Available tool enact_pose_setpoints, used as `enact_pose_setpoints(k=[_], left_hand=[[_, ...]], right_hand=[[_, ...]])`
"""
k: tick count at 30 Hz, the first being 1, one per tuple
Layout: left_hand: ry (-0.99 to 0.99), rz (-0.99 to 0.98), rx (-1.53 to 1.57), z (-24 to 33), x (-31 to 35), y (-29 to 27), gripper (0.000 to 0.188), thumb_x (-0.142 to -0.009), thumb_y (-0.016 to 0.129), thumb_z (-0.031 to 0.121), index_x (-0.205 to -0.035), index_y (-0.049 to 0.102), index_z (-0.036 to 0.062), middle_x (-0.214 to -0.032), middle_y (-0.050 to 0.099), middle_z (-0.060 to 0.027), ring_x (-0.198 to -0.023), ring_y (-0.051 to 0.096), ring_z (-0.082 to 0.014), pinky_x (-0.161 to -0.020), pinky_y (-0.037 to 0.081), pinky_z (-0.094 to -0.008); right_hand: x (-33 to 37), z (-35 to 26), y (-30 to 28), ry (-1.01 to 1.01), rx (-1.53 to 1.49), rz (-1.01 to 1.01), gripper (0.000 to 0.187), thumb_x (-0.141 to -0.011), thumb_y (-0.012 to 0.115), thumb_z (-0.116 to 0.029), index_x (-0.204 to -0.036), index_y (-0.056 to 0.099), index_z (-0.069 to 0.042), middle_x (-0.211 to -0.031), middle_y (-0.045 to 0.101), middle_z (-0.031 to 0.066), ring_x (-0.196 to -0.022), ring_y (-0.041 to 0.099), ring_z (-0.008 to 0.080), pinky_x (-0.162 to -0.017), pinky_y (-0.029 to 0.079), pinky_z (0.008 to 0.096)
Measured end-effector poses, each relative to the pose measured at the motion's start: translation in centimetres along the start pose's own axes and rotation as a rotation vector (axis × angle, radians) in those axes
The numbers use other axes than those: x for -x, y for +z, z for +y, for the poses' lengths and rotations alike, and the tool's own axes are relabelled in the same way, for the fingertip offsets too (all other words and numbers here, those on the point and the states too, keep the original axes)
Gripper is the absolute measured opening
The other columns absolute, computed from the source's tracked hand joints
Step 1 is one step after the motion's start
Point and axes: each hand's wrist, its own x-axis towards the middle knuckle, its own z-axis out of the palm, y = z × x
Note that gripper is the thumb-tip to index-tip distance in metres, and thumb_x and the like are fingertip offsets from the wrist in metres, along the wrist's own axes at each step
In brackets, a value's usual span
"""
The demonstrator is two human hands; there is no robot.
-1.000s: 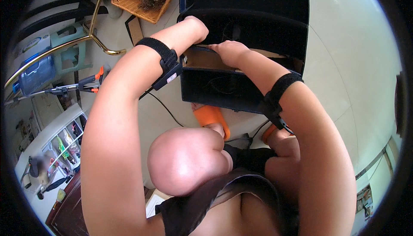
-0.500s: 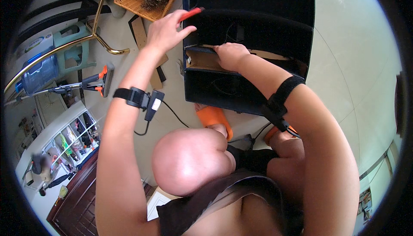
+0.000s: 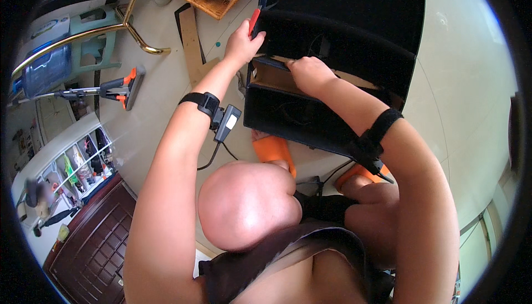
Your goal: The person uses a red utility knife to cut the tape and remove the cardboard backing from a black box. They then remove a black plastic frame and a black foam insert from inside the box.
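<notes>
A large black box (image 3: 293, 110) with a raised back part and a tan-lined compartment (image 3: 269, 75) stands in front of me. My left hand (image 3: 242, 45) is closed around a slim red object, perhaps a tool handle (image 3: 254, 20), at the box's left edge. Its lower end is hidden by my fingers. My right hand (image 3: 312, 74) is bent over the compartment, with its fingers closed on the dark edge of a divider panel (image 3: 274, 60). The fingertips are partly hidden behind that edge.
Flat brown board strips (image 3: 191, 43) lie on the floor left of the box, below a wicker basket (image 3: 219, 7) of dried plants. A gold metal frame (image 3: 127, 26), a mop head (image 3: 133, 88) and a blue water bottle (image 3: 47, 72) are farther left. My feet wear orange slippers (image 3: 273, 151).
My left hand has come right and down to the box's left edge, and the red object now points more upright. My right hand still grips the divider. The whole view has shifted slightly.
</notes>
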Motion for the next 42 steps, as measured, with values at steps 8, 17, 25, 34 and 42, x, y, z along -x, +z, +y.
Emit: enact_pose_setpoints(k=[8,17,25,34,42], left_hand=[[0.001,-0.136,0.336,-0.8,-0.3,0.2,0.042,-0.075,0.067,0.023,-0.104,0.048,-0.0007,-0.088,0.058,-0.0077,-0.079,0.055,-0.0155,-0.074,0.045,-0.0293],[-0.035,-0.295,0.523,-0.3,-0.5,-0.3,0.051,-0.079,0.062,0.031,-0.116,0.047,0.0004,-0.106,0.056,-0.0083,-0.097,0.051,-0.0161,-0.086,0.039,-0.0299],[-0.109,-0.34,0.525,0.1,-0.4,0.3,0.059,-0.078,0.062,0.04,-0.119,0.045,0.0006,-0.106,0.056,-0.0097,-0.096,0.053,-0.0211,-0.086,0.04,-0.032],[-0.297,-0.086,0.787,-0.5,3.5,-6.0,0.052,-0.081,0.057,0.048,-0.107,0.054,0.0028,-0.078,0.057,0.0002,-0.044,0.033,-0.0009,-0.041,0.028,-0.0164],[-0.142,-0.213,0.76,2.4,7.1,-11.0,0.034,-0.083,0.06,0.029,-0.104,0.057,0.0017,-0.077,0.053,0.0034,-0.046,0.034,-0.0015,-0.042,0.027,-0.0171]], right_hand=[[1.1,-0.7,-1.3,0.013,-0.081,0.048,0.02,-0.074,0.052,-0.005,-0.093,0.06,-0.004,-0.085,0.064,0.017,-0.082,0.062,0.0302,-0.074,0.05,0.0375],[2.6,-1.3,-2.9,-0.082,-0.102,0.132,0.033,-0.074,0.05,-0.004,-0.107,0.056,-0.005,-0.082,0.063,0.0184,-0.077,0.062,0.032,-0.071,0.05,0.0392],[3.3,-5.3,-7.7,-0.527,-0.138,0.464,0.031,-0.074,0.053,-0.01,-0.105,0.058,-0.009,-0.074,0.061,0.0162,-0.068,0.062,0.0294,-0.064,0.051,0.038],[3.9,-3.2,-18.3,-0.022,-1.419,0.699,0.025,-0.086,0.057,-0.019,-0.102,0.055,0.0,-0.093,0.061,0.0075,-0.085,0.058,0.0152,-0.072,0.046,0.0274],[-1.5,-7.6,-15.5,0.024,-1.412,0.454,0.024,-0.086,0.057,-0.026,-0.096,0.056,-0.004,-0.087,0.061,0.0021,-0.074,0.054,0.0102,-0.059,0.04,0.0224]])
